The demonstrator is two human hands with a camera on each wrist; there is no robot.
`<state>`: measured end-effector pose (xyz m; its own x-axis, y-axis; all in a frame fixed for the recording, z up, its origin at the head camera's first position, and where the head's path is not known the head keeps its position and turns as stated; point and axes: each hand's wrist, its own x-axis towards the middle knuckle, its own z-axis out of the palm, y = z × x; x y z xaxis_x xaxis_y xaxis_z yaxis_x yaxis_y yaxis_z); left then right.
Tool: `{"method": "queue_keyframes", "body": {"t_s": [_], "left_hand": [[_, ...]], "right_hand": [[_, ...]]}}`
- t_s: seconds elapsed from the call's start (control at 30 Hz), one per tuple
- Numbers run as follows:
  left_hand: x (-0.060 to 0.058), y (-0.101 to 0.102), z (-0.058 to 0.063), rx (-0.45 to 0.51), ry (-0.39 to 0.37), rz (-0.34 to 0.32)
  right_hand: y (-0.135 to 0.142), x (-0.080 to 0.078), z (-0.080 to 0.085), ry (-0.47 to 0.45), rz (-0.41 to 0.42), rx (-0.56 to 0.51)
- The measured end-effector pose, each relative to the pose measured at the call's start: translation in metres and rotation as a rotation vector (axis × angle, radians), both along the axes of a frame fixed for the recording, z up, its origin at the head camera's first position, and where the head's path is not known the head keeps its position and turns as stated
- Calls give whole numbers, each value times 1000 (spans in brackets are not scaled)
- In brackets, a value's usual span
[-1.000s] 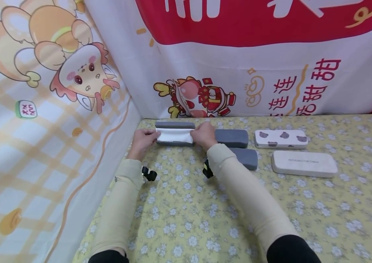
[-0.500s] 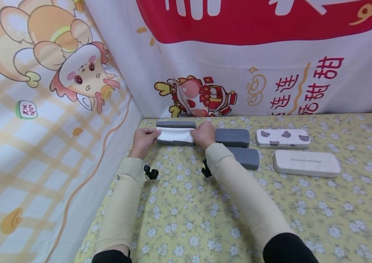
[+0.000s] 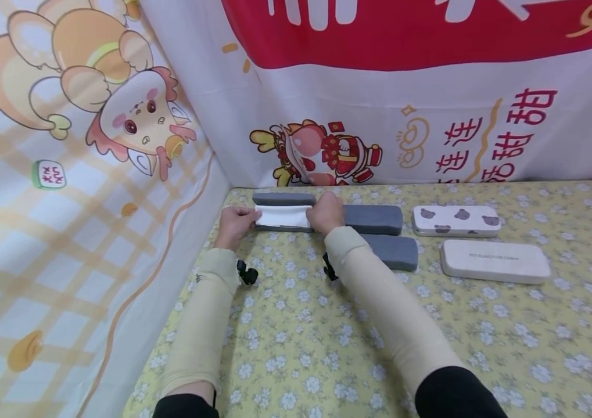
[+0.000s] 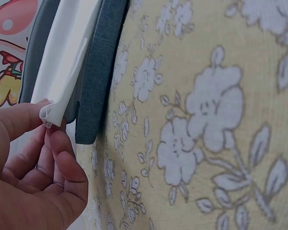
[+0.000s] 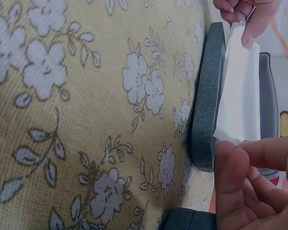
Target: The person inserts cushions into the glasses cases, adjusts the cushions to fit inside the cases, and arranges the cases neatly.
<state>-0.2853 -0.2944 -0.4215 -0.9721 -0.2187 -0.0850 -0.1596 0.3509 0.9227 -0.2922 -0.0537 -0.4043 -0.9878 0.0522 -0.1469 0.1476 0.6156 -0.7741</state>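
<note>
A folded white cloth point(image 3: 282, 216) is stretched between both hands over an open dark grey glasses case point(image 4: 97, 81), whose raised lid point(image 3: 283, 198) stands behind it. My left hand point(image 3: 236, 223) pinches the cloth's left end between thumb and fingers; in the left wrist view its folded layers show at the fingertips. My right hand point(image 3: 326, 213) pinches the other end, seen in the right wrist view with the cloth point(image 5: 242, 91) running away to the left hand point(image 5: 252, 14). The inside of the case is mostly hidden under the cloth.
Two closed grey cases, one behind point(image 3: 374, 219) and one in front point(image 3: 392, 252), lie right of the right hand, partly behind its arm. Farther right are a white bear-print case point(image 3: 456, 221) and a plain white case point(image 3: 495, 261). Fabric walls point(image 3: 170, 244) border the left and back.
Both hands keep their pinch on the cloth, which stays over the open case. The whole head view has shifted slightly, so everything sits a little farther right.
</note>
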Motion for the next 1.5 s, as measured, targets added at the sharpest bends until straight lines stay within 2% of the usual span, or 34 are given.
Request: {"method": "queue_keyframes", "body": {"t_s": [0.2,0.4,0.7,0.9,1.13,1.33,1.5], "left_hand": [[2,-3,-5,-48,-27,23],[3,-2,-8,-60,-67,22],[0,4,1,-67,-18,17],[-2,2,9,-80,-33,59],[-11,-2,6,6,-140,144],[-11,-4,2,113,-208,124],[-12,-2,7,62,-244,106]], "right_hand": [[-5,-4,-9,12,30,76],[-7,-3,-13,-15,25,89],[0,-7,-7,36,41,103],[12,-7,6,66,19,81],[18,-3,17,-7,-29,-45],[17,-3,21,-130,34,-30],[16,-4,21,-259,83,-105]]}}
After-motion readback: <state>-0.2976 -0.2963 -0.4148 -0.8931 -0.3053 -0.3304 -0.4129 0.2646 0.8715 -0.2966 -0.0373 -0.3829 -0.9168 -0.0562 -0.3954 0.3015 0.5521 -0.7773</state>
